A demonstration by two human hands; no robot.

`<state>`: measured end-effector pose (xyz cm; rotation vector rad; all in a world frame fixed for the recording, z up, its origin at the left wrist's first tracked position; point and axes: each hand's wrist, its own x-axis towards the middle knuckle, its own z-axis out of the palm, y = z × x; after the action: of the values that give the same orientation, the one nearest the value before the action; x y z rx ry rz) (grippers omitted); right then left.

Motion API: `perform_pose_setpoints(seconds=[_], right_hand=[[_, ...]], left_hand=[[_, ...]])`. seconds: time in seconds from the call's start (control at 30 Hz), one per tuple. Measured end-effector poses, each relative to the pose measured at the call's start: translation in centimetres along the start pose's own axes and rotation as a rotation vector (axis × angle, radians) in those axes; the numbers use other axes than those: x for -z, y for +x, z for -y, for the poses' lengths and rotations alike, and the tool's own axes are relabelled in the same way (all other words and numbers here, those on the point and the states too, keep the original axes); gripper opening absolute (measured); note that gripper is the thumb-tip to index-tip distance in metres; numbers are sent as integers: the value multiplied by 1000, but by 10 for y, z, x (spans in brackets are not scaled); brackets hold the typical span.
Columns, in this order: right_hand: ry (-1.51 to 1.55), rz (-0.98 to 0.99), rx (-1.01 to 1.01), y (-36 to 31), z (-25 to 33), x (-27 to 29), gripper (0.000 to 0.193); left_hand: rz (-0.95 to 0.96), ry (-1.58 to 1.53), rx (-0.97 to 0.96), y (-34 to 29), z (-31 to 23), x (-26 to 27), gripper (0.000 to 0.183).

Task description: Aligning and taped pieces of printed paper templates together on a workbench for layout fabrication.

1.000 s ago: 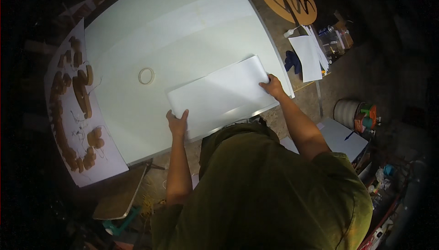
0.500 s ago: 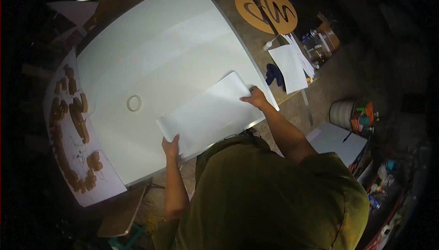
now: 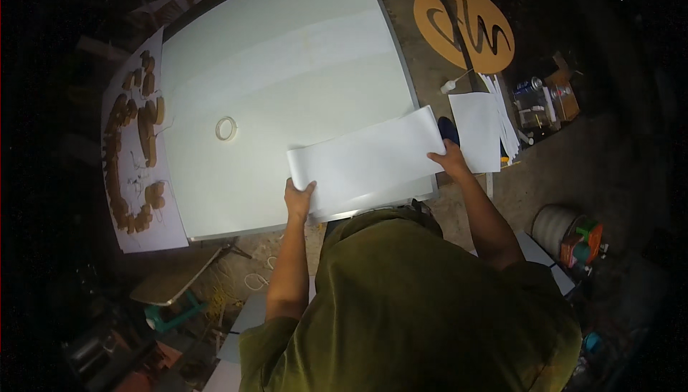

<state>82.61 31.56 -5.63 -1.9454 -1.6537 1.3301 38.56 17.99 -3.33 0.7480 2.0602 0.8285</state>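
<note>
A long white sheet point(image 3: 369, 155), curled at its ends, is held between my two hands over the near right part of a large white metal-edged panel point(image 3: 236, 177). My left hand point(image 3: 298, 198) grips the sheet's left end, thumb on top. At the right end, my right hand point(image 3: 451, 160) pinches the sheet with its thumb on the upper face. The fingers of both hands are partly hidden beneath the sheet. A roll of tape point(image 3: 226, 129) lies on the panel to the left of the sheet.
To the left, a white board point(image 3: 154, 231) carries brown shaped pieces and thin wires. Paper sheets point(image 3: 475, 130), a dark blue item point(image 3: 448, 130) and a round orange sign point(image 3: 459, 26) lie at right. Farther right stand cans point(image 3: 529, 86) and a bucket point(image 3: 555, 227).
Both hands have shifted right with the white sheet, whose right end now reaches past the panel's right edge. The view has also turned, so the panel appears rotated.
</note>
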Motion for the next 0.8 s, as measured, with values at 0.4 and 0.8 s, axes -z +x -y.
perform_pose_setpoints(seconds=[0.4,0.8], right_hand=[[-305,-378,319,-17,39,-4,59],[-516,-78,594,134,192,-67,58]], left_hand=[[-412,442,42,-45,13,22,66],[-350,501,233,-189,120,66,59]])
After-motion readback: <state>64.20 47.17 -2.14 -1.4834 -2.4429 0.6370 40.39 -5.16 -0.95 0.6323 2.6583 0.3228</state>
